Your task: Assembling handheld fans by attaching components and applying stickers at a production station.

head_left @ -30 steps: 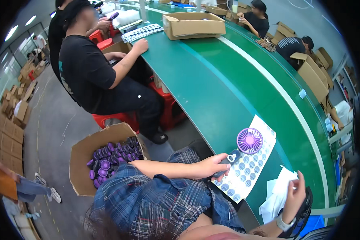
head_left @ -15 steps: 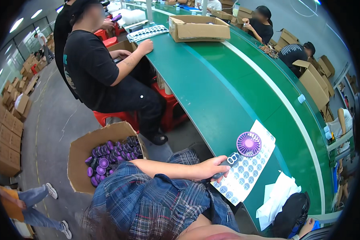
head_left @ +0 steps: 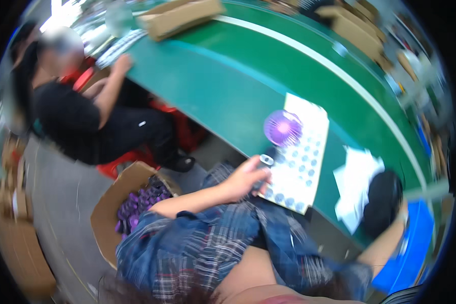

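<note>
My left hand (head_left: 248, 177) is closed around the dark handle of a handheld fan (head_left: 282, 127). Its round purple head is tilted over a white sheet of round grey stickers (head_left: 309, 167) on the table. At the far right, my right hand (head_left: 404, 209) is beside a black cloth item (head_left: 383, 203), possibly a bag or cap, and a blue bin (head_left: 416, 238). Blur and the black item hide the right hand's fingers. Crumpled white paper (head_left: 354, 182) lies between the sticker sheet and the black item.
At my left, a cardboard box (head_left: 104, 213) on the floor holds many purple-and-black fans (head_left: 139, 202). A co-worker in black (head_left: 68, 111) sits along the green table (head_left: 197, 86). An open carton (head_left: 182, 17) stands at the table's far end, with a white line (head_left: 334, 66) running lengthwise.
The view has swung to the right and is blurred. My right forearm now shows, reaching up beside the black item and the blue bin. My left hand still grips the fan above the sheet.
</note>
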Demonstrator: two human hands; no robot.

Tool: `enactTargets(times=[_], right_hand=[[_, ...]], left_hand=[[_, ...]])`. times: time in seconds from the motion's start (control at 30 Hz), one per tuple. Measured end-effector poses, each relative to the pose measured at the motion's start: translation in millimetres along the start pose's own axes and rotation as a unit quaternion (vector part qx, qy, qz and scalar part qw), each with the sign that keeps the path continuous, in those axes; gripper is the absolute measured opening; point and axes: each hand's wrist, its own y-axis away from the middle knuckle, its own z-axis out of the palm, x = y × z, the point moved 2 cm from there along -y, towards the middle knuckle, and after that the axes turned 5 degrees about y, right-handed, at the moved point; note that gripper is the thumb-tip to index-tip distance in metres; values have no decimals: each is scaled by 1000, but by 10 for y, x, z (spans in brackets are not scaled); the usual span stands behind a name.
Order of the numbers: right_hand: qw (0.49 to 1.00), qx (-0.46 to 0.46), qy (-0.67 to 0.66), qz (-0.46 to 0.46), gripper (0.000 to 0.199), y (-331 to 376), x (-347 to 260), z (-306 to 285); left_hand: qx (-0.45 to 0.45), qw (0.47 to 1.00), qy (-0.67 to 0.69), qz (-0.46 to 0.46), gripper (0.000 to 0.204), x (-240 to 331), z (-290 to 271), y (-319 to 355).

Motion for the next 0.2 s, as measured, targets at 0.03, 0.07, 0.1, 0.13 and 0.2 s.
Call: enactTargets(times=[0.03,0.07,0.1,0.13,0.2], right_hand=[[999,4,26,19,27,-200,322,60],[998,4,53,36,26,-302,715,103],[997,4,72,39,24,-407,815,159],[995,6,95,41,23,79,1409,249],[992,30,66,101,27,550,1505,29]], left_hand=[[-19,1000,7,-11,27,27,40,-12],[-27,999,9,-23,27,-12,23,-26],[-21,999,9,-29,27,-59,-16,-39],[-15,999,3,-35,28,-38,-29,-9],[-21,999,-2,-34,33,-44,-72,7]])
